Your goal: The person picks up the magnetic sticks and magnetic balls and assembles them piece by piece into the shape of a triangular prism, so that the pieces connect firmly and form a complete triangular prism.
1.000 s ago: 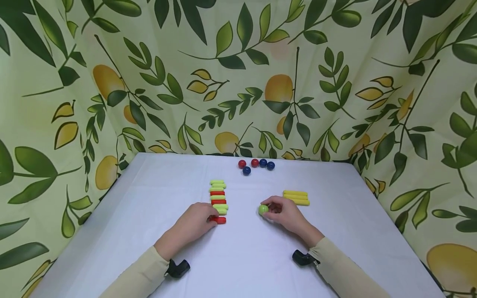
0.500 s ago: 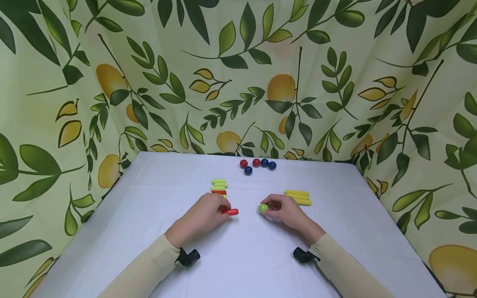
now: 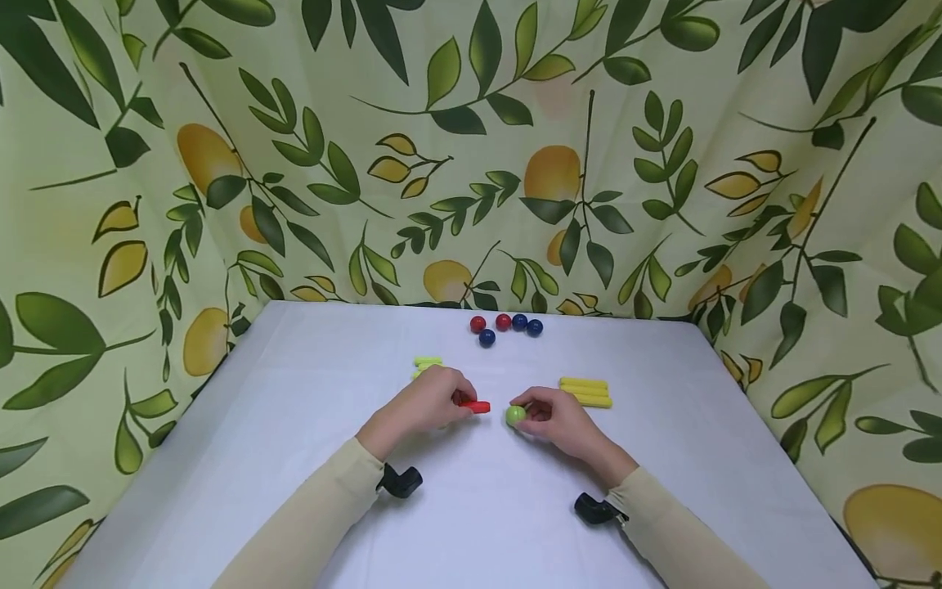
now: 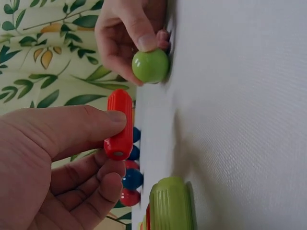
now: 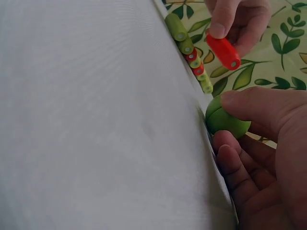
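Observation:
My left hand (image 3: 434, 398) pinches a short red ribbed rod (image 4: 119, 125) between thumb and fingers, raised above the table. The small round tip on the rod's end looks like a magnet. Just to the right, my right hand (image 3: 559, 421) holds a green ball (image 3: 515, 415) low at the cloth, thumb on one side and fingers on the other. A narrow gap separates the rod's end from the ball. Light green rods (image 3: 428, 361) lie in a row beyond my left hand, which hides most of them in the head view; red ones (image 5: 198, 71) sit among them.
Several yellow rods (image 3: 585, 391) lie side by side just behind my right hand. Red balls (image 3: 504, 322) and blue balls (image 3: 487, 338) sit near the table's back edge. A white cloth covers the table (image 3: 294, 368), with a leaf-patterned curtain (image 3: 471, 164) around it.
My left hand has taken the nearest red rod from the row, lifted it and carried it right, toward the ball. My right hand has stayed in place with the green ball.

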The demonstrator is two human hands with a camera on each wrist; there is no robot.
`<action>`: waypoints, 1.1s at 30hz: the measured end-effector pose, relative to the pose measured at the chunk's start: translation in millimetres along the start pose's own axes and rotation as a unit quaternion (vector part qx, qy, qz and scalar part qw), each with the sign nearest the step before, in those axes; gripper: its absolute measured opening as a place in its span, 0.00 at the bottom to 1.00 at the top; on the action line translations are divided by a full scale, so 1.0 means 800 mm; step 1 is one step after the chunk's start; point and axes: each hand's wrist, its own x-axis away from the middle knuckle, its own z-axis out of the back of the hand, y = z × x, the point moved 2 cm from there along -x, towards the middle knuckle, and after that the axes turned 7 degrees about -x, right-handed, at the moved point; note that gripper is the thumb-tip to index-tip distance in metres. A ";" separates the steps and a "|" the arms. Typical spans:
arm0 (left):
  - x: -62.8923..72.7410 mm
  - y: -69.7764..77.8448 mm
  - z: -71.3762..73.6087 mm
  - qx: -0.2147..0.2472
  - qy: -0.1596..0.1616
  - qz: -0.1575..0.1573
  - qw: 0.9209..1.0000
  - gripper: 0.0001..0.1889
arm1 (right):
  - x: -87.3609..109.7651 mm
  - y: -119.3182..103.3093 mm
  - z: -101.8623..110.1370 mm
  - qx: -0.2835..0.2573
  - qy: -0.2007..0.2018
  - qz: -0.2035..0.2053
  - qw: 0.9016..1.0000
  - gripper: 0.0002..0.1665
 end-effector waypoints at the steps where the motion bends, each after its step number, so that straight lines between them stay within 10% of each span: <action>1: -0.001 0.000 0.000 0.000 -0.001 0.000 1.000 0.06 | 0.001 -0.001 0.000 0.001 0.002 0.000 1.000 0.17; 33: -0.006 0.003 -0.026 -0.012 -0.021 0.001 1.000 0.09 | 0.005 0.005 -0.001 -0.007 0.006 0.030 1.000 0.16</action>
